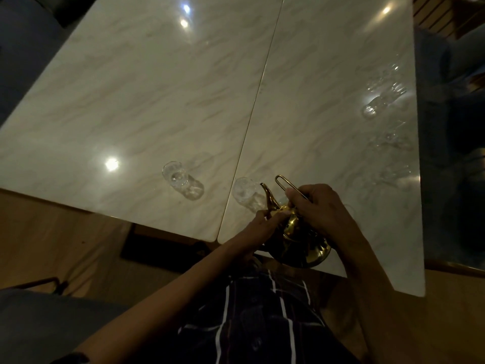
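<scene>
A shiny gold teapot (299, 245) is tilted over the near edge of a white marble table (157, 101), its curved spout (269, 197) pointing at a clear glass (245, 193). My right hand (320, 208) grips the teapot's wire handle (286, 183). My left hand (262, 227) rests straight fingers on the lid near the spout's base. A second clear glass (182, 179) stands to the left of the first. I cannot tell whether liquid is flowing.
Several more clear glasses (380, 103) stand along the table's right edge. A seam (259, 88) runs between the two tabletops. Blue chairs (26, 48) stand at the far left and a dark seat at the right. Wooden floor lies below the table.
</scene>
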`<state>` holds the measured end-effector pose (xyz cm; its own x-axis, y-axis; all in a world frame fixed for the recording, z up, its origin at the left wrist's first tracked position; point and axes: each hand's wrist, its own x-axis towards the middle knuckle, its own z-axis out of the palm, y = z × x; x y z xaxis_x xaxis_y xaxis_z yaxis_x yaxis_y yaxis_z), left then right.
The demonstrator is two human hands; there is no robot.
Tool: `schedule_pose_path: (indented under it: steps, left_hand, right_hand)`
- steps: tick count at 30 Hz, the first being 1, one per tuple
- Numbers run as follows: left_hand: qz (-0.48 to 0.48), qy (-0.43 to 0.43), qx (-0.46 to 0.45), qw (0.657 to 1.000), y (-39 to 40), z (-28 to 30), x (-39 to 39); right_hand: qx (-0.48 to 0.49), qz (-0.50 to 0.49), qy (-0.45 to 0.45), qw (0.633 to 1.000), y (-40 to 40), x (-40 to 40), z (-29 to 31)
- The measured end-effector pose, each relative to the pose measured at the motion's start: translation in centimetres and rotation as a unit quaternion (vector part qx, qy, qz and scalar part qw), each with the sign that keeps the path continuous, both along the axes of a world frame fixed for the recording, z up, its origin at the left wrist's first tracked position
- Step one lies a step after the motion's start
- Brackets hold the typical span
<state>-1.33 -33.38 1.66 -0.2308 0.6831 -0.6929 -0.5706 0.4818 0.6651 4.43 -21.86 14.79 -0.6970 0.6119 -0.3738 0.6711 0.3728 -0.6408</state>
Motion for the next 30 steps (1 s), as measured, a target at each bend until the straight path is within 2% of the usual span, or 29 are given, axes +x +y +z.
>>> schedule_pose_path:
  steps: [9,14,16,20,26,30]
  left_hand:
    - [0.004,0.034,-0.015,0.999,0.0,-0.5,-0.4]
    - [0.002,0.076,-0.027,0.997,0.9,-4.8,1.2]
    - [-0.001,0.082,-0.028,0.996,1.4,-4.8,1.6]
    - [-0.028,0.061,-0.018,0.998,2.6,-6.2,3.7]
    - [-0.064,0.035,0.006,0.997,4.8,-4.7,6.0]
    - [-0.091,0.018,0.019,0.995,6.0,0.2,6.9]
  right_hand:
    - [-0.019,-0.012,0.023,0.999,-0.4,1.1,-1.1]
    - [-0.049,-0.045,0.042,0.997,-0.1,3.2,-1.3]
    - [-0.066,-0.067,0.049,0.994,0.1,4.1,-1.1]
    - [-0.064,-0.082,0.047,0.993,1.2,6.0,-1.3]
    - [-0.05,-0.106,0.045,0.992,3.0,8.8,-0.6]
    - [-0.032,-0.116,0.028,0.992,4.5,10.2,-0.7]
